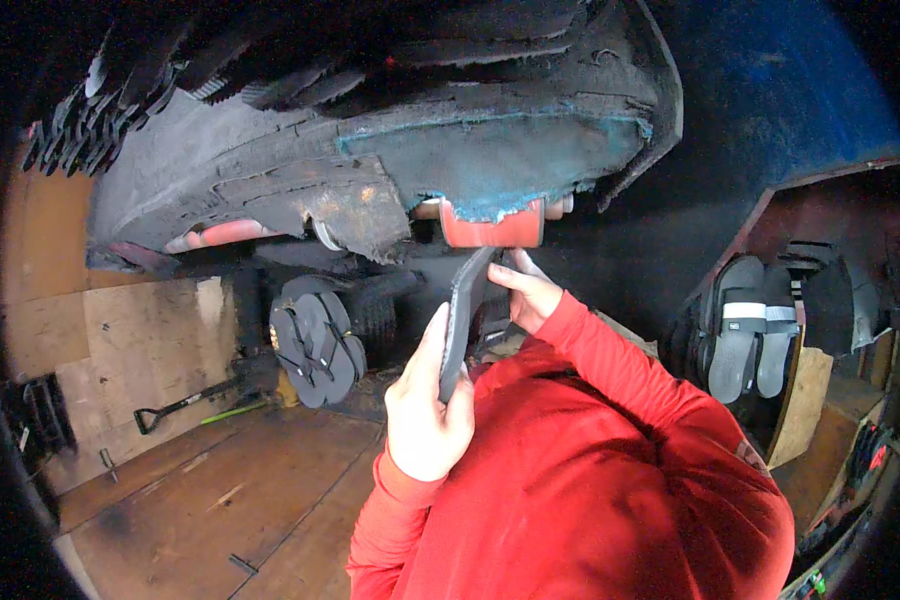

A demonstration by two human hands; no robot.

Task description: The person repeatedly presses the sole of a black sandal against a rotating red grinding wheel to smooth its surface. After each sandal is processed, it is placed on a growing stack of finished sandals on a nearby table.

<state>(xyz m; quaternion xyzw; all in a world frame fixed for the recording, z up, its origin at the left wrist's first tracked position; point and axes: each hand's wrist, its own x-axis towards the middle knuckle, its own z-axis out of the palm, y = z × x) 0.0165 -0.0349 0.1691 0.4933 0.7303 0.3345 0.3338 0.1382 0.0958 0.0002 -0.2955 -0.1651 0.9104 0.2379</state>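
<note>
A dark grey sandal sole [462, 310] stands on edge between my hands, its top end up against the lower side of a red sanding wheel [492, 232]. My left hand [425, 418] is closed on the lower end, thumb on one face and fingers on the other. Higher up, my right hand [527, 288] pinches the sole just under the wheel. A torn, dusty cloth cover [490, 160] with a teal patch hangs over the machine above the wheel. Whether the sole touches the wheel or sits slightly apart, I cannot tell.
Several black flip-flops [315, 340] hang in a bunch to the left. Grey slide sandals [738, 345] with white bands hang at the right. A shovel handle [170, 408] lies near the plywood wall [150, 330], above the brown board floor [220, 500]. Another red roller [220, 235] shows farther left.
</note>
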